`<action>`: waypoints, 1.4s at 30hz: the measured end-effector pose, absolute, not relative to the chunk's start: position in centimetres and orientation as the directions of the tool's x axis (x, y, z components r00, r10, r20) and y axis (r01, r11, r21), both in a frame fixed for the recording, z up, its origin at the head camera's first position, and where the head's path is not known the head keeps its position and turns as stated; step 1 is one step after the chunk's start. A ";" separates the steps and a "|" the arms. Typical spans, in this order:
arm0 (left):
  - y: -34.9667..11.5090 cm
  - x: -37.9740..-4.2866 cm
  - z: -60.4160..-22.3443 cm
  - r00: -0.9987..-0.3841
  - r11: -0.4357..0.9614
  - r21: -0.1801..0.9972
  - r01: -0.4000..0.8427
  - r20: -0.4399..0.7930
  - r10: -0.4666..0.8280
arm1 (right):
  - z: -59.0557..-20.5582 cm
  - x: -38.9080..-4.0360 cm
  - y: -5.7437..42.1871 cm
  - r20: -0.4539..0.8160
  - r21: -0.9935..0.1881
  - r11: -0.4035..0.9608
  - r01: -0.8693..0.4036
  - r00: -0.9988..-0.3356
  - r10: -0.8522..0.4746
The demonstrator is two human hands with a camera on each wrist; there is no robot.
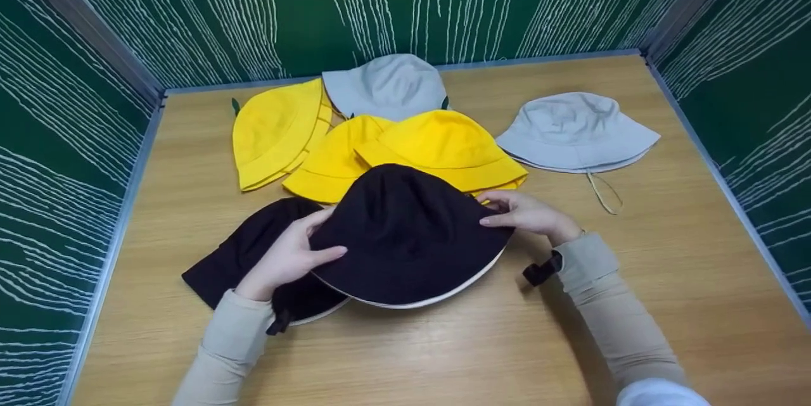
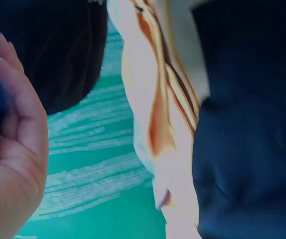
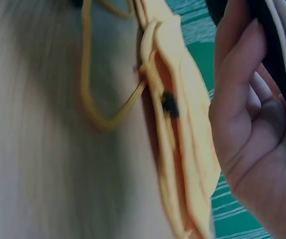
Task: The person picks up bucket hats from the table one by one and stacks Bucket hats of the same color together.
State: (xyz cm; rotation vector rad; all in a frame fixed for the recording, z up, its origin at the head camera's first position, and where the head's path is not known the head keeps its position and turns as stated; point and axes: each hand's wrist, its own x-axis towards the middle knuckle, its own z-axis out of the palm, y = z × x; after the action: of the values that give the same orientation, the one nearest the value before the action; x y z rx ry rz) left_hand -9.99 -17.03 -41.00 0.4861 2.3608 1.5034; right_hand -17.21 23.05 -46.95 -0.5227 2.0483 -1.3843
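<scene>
We've got the front black hat (image 1: 408,238) by the brim, crown up: left hand (image 1: 288,257) grips the near-side brim, thumb on top; right hand (image 1: 531,213) grips the opposite side, same way. Rear black hat (image 1: 250,244) is on the tabletop (image 1: 475,355), beneath and left of our left hand. Three yellow hats (image 1: 437,143) bunch beyond the hands, one grey hat (image 1: 393,86) behind them; another pale grey hat (image 1: 576,130) is beyond and right of our right hand.
</scene>
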 end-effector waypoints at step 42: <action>-34.1 -7.2 -44.0 -0.924 0.743 0.628 -0.231 -0.381 0.034 | -45.9 -15.4 4.0 -0.103 -0.849 0.432 -0.305 -0.706 -0.700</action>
State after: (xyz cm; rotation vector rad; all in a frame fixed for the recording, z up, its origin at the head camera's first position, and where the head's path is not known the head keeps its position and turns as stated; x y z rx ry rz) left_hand -7.23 -34.07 -43.98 -0.1517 2.5743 0.9970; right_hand -15.36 4.00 -45.86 -0.8493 2.2454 -1.1976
